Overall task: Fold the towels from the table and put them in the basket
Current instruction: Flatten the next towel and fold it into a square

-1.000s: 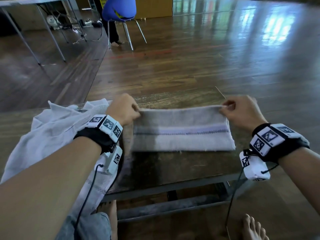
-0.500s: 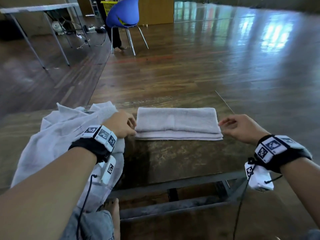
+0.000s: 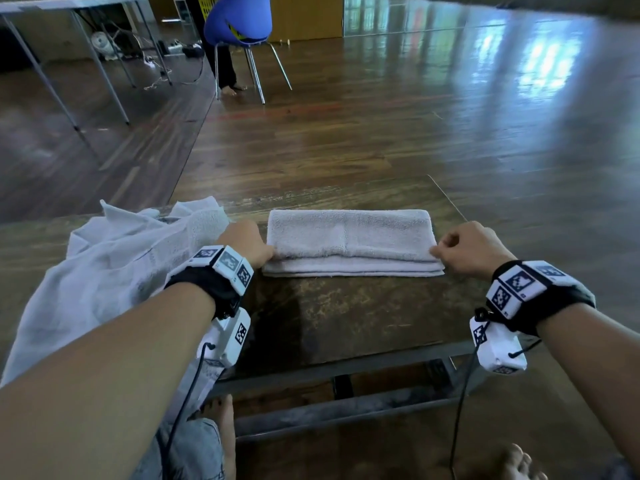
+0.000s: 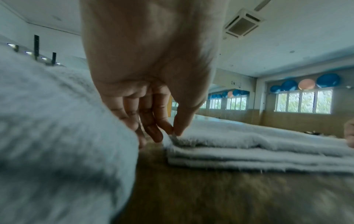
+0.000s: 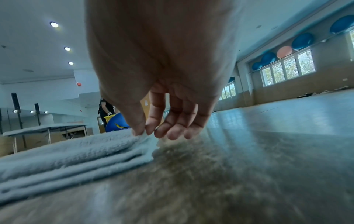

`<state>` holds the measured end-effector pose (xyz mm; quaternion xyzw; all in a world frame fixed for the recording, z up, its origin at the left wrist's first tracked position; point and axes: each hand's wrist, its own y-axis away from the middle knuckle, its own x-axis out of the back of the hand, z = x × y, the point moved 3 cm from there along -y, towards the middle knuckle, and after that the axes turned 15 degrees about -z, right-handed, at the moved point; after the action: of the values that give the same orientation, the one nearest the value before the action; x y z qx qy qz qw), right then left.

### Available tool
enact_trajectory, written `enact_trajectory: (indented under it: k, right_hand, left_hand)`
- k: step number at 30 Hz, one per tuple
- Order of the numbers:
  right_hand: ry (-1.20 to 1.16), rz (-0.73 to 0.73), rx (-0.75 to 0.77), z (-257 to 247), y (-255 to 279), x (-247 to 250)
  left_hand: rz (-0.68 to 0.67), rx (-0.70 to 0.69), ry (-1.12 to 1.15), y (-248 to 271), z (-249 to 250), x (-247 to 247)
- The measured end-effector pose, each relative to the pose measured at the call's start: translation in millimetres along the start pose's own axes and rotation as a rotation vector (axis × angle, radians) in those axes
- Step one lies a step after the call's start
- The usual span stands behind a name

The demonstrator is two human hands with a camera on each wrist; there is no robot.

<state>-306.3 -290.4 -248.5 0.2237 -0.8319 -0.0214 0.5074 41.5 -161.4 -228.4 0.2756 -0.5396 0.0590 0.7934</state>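
On the worn table (image 3: pixel 346 317), from overhead: a grey towel (image 3: pixel 349 237) lies folded into a long strip with stacked layers. The left hand (image 3: pixel 247 242) sits at its left end and the right hand (image 3: pixel 471 249) at its right end. A heap of unfolded towels (image 3: pixel 114 271) spills off the table just left of the left hand. No basket near the table (a yellow one may stand behind the far blue chair (image 3: pixel 239 19); too small to be sure).

Left wrist view: thumb and forefinger pinch the top layer's corner (image 4: pixel 173 135); other fingers hang loose.

Right wrist view: thumb and forefinger pinch the top layer's opposite corner (image 5: pixel 142 134), remaining fingers loosely curled beside the towel's end.

Risk, as I judge it: each hand grips only the top layer, so lifting could peel it off and undo the fold. Uneven pulling would skew the edges. The left forearm could drag the heap down.
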Motion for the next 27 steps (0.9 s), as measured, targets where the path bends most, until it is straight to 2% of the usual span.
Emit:
enact_trajectory:
  k: [4, 6, 8, 10, 12, 15, 16, 18, 20, 21, 23, 27]
  right_hand:
    - [-0.173, 0.114, 0.029, 3.7, -0.9, 20.6]
    - [-0.334, 0.042, 0.033, 5.2, -0.8, 24.0]
    - [-0.387, -0.103, 0.018, 6.9, 1.3, 20.8]
    - [-0.321, -0.233, -0.022, 9.6, 6.3, 15.3]
    - [-0.196, -0.280, -0.066, 11.1, 9.8, 10.4]
    - [0.106, -0.106, -0.100, 2.5, 16.6, 12.8]
    - [0.181, -0.030, -0.054, -4.5, 20.3, 13.6]
    - [0.235, 0.040, 0.176, -19.4, 23.8, 10.2]
    - [0.237, -0.052, 0.391, -31.0, 24.0, -0.6]
    - [0.251, -0.128, 0.428, -35.2, 23.1, -7.1]
    - [0.308, -0.245, 0.404, -42.2, 22.8, -17.9]
    - [0.400, -0.282, 0.312, -52.1, 27.4, -16.9]
  left_hand:
    - [0.051, 0.044, 0.162, 8.0, 1.7, 24.6]
    - [0.044, 0.060, 0.241, 13.7, 0.3, 32.3]
    - [-0.042, 0.089, 0.252, 20.0, -0.8, 28.3]
    - [-0.150, 0.109, 0.175, 21.8, -1.2, 16.7]
    - [-0.168, 0.107, 0.055, 21.0, -1.6, 7.7]
    - [-0.008, -0.054, 0.027, 18.1, 5.4, 8.4]
    - [0.043, -0.159, 0.027, 18.3, 10.3, 9.2]
    - [0.067, -0.363, -0.013, 18.7, 21.9, 6.3]
    - [-0.021, -0.477, -0.070, 18.6, 31.9, -2.7]
    - [-0.091, -0.486, -0.101, 18.3, 35.4, -8.1]
    - [-0.194, -0.476, -0.168, 17.5, 40.3, -17.4]
    - [-0.277, -0.418, -0.229, 17.7, 45.0, -17.7]
